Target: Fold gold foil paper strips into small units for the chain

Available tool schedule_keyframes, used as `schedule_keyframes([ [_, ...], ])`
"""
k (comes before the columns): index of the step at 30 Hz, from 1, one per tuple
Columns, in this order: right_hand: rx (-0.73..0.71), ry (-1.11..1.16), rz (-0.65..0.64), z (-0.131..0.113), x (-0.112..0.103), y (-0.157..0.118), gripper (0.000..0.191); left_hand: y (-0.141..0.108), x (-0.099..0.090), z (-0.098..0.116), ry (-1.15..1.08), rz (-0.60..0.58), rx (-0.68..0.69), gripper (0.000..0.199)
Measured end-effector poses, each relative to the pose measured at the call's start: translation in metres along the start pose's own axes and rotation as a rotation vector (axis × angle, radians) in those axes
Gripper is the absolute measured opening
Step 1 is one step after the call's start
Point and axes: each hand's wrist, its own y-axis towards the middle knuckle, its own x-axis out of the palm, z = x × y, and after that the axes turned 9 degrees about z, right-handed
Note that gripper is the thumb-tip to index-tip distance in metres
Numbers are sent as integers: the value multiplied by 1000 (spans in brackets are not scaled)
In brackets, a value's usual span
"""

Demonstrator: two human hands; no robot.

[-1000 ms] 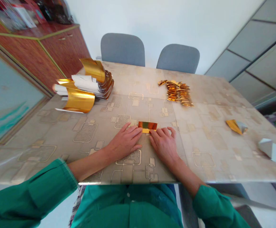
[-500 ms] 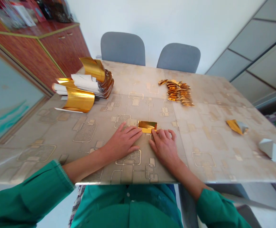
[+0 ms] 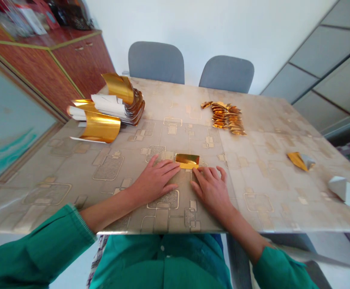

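A small folded piece of gold foil paper [image 3: 187, 160] lies flat on the patterned tablecloth [image 3: 108, 168] in front of me. My left hand [image 3: 155, 178] rests with fingers stretched out, its fingertips on the paper's lower left corner. My right hand [image 3: 212, 186] is at the lower right corner, index fingertip at the edge, the other fingers slightly bent and apart. Beyond the hands, to the right, sit rows of folded gold foil pieces [image 3: 223, 116]. On the left, a stack of curled gold foil sheets with white backs [image 3: 102, 124] stands on the cloth.
A crumpled gold and white scrap [image 3: 298, 160] and a white paper piece [image 3: 349, 192] lie at the right. Two grey chairs [image 3: 156, 62] stand behind the far table edge. A reddish wooden cabinet [image 3: 81, 60] is at the back left.
My right hand has drawn slightly down and to the right, its fingers a little straighter. My left hand and the foil paper are almost unmoved.
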Motion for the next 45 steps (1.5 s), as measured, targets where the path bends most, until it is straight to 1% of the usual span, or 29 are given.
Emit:
schedule_keyframes([
  [6, 8, 26, 51, 3, 2, 1, 20, -8, 0, -7, -6, -26, -12, 46],
  [13, 12, 9, 89, 2, 3, 0, 19, -7, -2, -6, -4, -43, -5, 47],
  [18, 15, 6, 79, 4, 1, -3, 23, -3, -2, -4, -7, -55, -8, 48],
  [23, 22, -36, 67, -7, 4, 7, 39, 5, -1, 5, 18, -51, -21, 55],
  [27, -34, -37, 17, -10, 11, 13, 39, 9, -2, 7, 50, -36, -10, 48],
  [30, -22, -47, 11, -3, 12, 10, 37, 8, -4, 6, 48, -25, -14, 44],
  [34, 6, -55, 23, 10, 7, 6, 35, 8, -3, 4, 29, -5, -23, 37],
  [38, -2, 23, 66, 20, 3, 16, 25, 16, 0, 1, -8, 17, -28, 28],
  [40, 44, 87, 90, 25, 3, 27, 22, 24, 2, -1, -49, 41, -32, 20],
  [43, 143, 223, 122, 32, 5, 45, 18, 35, 5, -5, -108, 89, -74, 14],
  [45, 156, 346, 152, 35, 9, 54, 17, 38, 7, -7, -127, 114, -101, 14],
])
